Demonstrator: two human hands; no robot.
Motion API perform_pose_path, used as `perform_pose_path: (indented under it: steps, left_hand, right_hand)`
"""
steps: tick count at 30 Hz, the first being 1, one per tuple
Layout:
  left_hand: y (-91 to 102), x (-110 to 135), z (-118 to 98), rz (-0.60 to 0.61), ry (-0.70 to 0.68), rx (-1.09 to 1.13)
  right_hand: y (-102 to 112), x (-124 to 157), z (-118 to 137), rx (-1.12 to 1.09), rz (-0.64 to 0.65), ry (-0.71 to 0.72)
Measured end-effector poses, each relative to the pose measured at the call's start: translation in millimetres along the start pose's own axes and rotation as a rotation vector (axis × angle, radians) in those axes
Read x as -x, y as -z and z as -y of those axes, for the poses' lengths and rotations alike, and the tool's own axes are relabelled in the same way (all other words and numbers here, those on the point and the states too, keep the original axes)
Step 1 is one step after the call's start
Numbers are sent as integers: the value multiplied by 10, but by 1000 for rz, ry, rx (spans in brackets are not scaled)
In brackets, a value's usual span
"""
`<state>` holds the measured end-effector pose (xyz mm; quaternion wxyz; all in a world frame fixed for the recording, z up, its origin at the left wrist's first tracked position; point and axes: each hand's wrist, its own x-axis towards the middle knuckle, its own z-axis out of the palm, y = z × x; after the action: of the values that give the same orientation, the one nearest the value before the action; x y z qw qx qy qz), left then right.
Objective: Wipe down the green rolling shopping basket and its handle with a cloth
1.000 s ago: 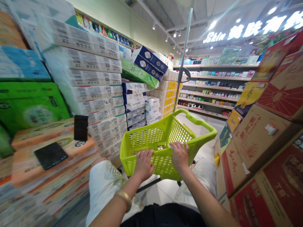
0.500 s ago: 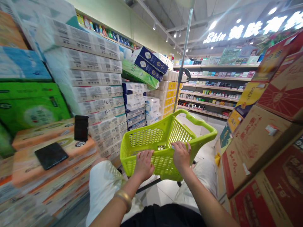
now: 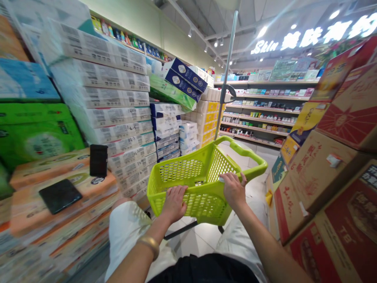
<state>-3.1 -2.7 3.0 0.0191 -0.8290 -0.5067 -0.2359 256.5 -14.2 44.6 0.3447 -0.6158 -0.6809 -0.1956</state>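
Note:
A lime-green plastic shopping cart (image 3: 207, 206) with perforated sides stands sideways between my knees. My left hand (image 3: 174, 202) is closed over its near rim, fingers hooked inside and thumb outside. Further right on the same rim, my right hand (image 3: 235, 190) grips with its fingers bent over the edge. A small white bit shows by the right fingertips; I cannot make out what it is. The cart's handle (image 3: 259, 167) rises to the right, beyond my right hand. A metal pole (image 3: 231, 47) stands up from the cart's far side.
At left, a black tablet-like slab (image 3: 60, 195) and a black phone-like device (image 3: 98, 160) lie on orange tissue packs (image 3: 26, 208). White wrapped packs (image 3: 118, 98) are piled behind. Cardboard cartons (image 3: 321, 169) line the right side. Stocked shelves (image 3: 265, 98) stand at the back.
My right hand has slid along the rim to the right, toward the handle. My left hand keeps its place on the rim. The whole view has shifted slightly.

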Motion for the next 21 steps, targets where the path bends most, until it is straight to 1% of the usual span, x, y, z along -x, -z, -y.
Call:
perform_pose_path:
  steps: [3, 6, 8, 11, 14, 16, 18, 21]
  left_hand:
    - [9, -41, 47, 16, 3, 14]
    - [28, -85, 105, 18, 11, 22]
    - [45, -113, 140, 14, 14, 22]
    - [67, -145, 176, 21, 20, 9]
    - [80, -168, 201, 36, 26, -8]
    - [94, -188, 228, 44, 31, -22]
    - [122, -219, 271, 59, 38, -40]
    - [174, -280, 338, 84, 56, -70]
  right_hand:
    - [4, -5, 31, 16, -12, -7]
    - [45, -16, -25, 22, -71, 2]
    - [106, -35, -127, 25, -122, 2]
    - [232, -82, -345, 48, -168, -8]
    - [351, -128, -551, 80, -213, -57]
    - [399, -143, -625, 87, -234, -78]
    - [415, -142, -629, 75, -238, -76]
    - [401, -116, -527, 47, -249, -62]
